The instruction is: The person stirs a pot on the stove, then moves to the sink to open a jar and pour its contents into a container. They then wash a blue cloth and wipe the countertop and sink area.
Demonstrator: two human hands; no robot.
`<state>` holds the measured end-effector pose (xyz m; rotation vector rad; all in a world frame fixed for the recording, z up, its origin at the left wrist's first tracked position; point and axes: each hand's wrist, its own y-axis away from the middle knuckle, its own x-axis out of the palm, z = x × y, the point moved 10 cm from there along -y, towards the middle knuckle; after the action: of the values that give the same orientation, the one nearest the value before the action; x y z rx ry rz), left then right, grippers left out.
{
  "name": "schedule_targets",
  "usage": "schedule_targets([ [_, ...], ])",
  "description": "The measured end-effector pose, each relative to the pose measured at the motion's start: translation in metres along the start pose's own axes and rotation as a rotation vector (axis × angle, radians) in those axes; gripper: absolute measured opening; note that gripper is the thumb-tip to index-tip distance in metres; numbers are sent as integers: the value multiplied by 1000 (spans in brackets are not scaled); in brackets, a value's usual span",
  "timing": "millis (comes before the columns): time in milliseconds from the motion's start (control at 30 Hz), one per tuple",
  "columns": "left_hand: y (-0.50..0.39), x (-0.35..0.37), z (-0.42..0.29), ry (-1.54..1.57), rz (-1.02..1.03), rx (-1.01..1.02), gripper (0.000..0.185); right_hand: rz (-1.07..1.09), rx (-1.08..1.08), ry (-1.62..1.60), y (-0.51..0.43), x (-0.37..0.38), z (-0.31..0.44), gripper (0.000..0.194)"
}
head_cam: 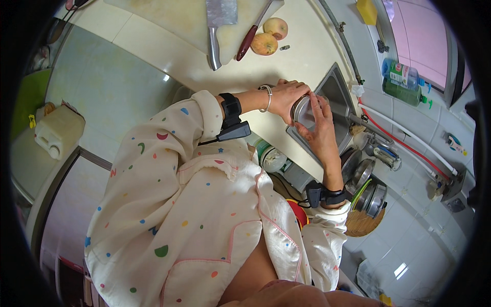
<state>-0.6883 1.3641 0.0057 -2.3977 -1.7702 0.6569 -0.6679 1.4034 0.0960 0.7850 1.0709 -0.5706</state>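
Observation:
My left hand, with a silver bangle at the wrist, grips one side of a small round container. The container looks like a jar or cup with a shiny rim; its exact kind is hard to tell. My right hand holds the opposite side, fingers over the far edge and thumb on the near one. Both hands are over the left edge of a stainless steel sink. My fingers hide much of the container, and its contents cannot be made out.
Beyond my hands lie a cleaver, a red-handled tool and two apples by a cutting board. Right of the sink are detergent bottles, a red hose and metal pots. A plastic jug stands left.

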Motion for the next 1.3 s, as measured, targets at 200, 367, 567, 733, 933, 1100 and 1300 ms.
schedule_targets([
  [200,3,-2,0,-41,-70,-21,88,-6,-10,76,0,3,6,86],
  [367,5,-3,-1,-14,-66,-5,83,-33,53,-74,-6,4,-1,73],
  [567,3,1,4,-41,-40,-37,79,-190,27,164,-34,20,-3,62],
  [733,3,3,5,25,-116,10,83,-271,-11,122,-35,23,-3,55],
  [933,5,0,5,51,-94,-27,88,-264,39,107,-38,17,-2,55],
  [1100,3,-1,1,67,-114,38,84,-376,54,-28,-30,12,-5,62],
  [1300,1,5,7,-4,-90,42,88,-436,24,-76,-29,6,-5,72],
])
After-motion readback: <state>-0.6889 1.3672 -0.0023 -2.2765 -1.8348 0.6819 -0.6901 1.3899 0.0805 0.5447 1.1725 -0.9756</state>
